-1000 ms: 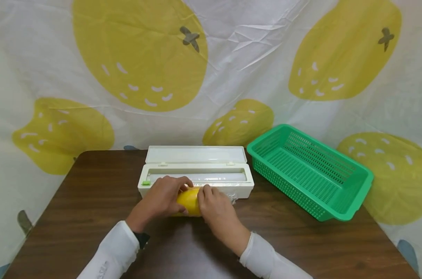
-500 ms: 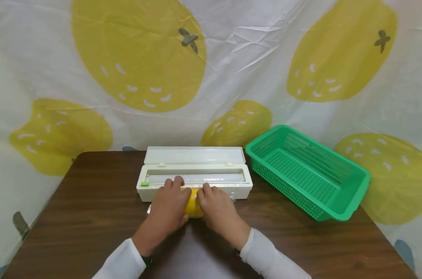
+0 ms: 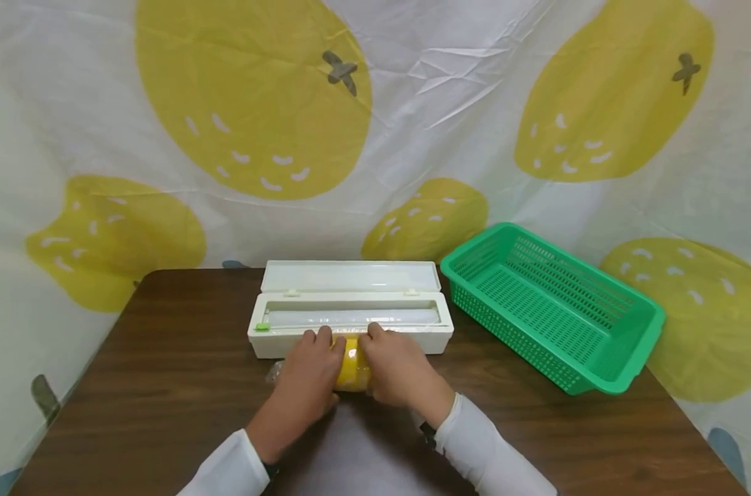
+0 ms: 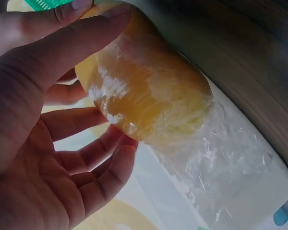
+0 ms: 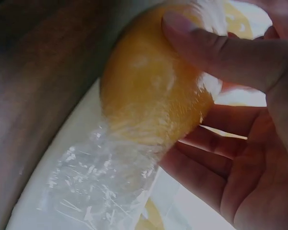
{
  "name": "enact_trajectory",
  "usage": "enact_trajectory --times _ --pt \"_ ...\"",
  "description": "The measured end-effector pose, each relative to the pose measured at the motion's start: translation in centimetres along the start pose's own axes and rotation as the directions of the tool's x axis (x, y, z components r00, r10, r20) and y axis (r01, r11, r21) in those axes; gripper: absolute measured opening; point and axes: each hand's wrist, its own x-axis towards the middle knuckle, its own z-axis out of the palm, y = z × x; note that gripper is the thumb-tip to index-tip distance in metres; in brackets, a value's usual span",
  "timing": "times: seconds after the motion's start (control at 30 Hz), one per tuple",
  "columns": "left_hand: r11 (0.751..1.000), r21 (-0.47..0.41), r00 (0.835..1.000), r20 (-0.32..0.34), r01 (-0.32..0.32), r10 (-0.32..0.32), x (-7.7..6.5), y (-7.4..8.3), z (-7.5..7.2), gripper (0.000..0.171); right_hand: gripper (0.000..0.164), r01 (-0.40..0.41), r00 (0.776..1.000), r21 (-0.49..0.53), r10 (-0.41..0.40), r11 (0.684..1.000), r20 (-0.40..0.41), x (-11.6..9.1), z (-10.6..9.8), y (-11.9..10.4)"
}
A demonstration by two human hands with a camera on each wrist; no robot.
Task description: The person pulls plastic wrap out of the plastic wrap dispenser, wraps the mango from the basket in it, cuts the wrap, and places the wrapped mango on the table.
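A smooth yellow fruit (image 3: 351, 365), its exact kind unclear, is held just in front of the white cling film dispenser (image 3: 424, 342). Cling film (image 4: 225, 163) covers its surface, and the loose, crinkled film ends stick out past both sides in the wrist views. My left hand (image 3: 309, 377) grips the fruit's left side, thumb on the near face and fingers behind. The right hand (image 3: 402, 368) grips the right side the same way, as the right wrist view shows with its thumb on the wrapped fruit (image 5: 149, 81). Between them only a yellow middle strip shows in the head view.
The dispenser's lid (image 3: 351, 277) stands raised at the back, and a film roll (image 3: 357, 317) lies inside. A green slide cutter (image 3: 262, 326) sits at its left end. To the right is a green plastic basket (image 3: 555, 344) on the brown wooden table (image 3: 165, 386), before a lemon-print curtain (image 3: 413, 124).
My left hand has shifted right and come round the fruit's left side. The right hand has moved slightly right. Film now shows left of the left hand; the film right of the right hand is hidden.
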Motion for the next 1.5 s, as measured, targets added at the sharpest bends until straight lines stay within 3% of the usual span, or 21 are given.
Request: enact_trajectory --times 0.27,0.57,0.83,1.13,1.37,1.5 --pt "1.0 -0.012 1.0 -0.015 0.011 -0.011 -0.1 0.6 0.0 0.086 0.054 0.016 0.999 0.085 -0.02 0.996 0.045 0.4 -0.6 0.6" --pt "0.997 -0.051 0.992 -0.117 -0.056 0.049 0.2 -0.5 0.6 0.056 0.061 -0.019 0.993 0.18 -0.002 0.983 0.115 0.3 -0.6 1.3" --pt "0.988 -0.149 0.997 -0.069 -0.046 0.036 0.0 -1.4 0.6 0.056 0.065 -0.044 0.996 0.278 0.019 0.96 0.092 -0.2 -0.9 1.2" --pt "0.976 -0.217 1.0 0.003 -0.021 0.023 0.4 -1.9 0.1 0.062 0.056 -0.027 1.0 0.114 0.028 0.993 -0.013 -0.5 -1.5 0.7" --pt "0.964 -0.264 0.999 0.035 -0.023 0.034 0.9 -2.5 0.1 0.061 0.052 -0.017 1.0 0.196 0.015 0.98 0.011 -0.3 -1.8 1.1" --pt "0.966 -0.259 0.998 0.053 -0.019 0.034 1.4 -2.5 0.2 0.053 0.041 -0.003 1.0 0.216 0.001 0.976 0.009 0.0 -1.7 1.2"
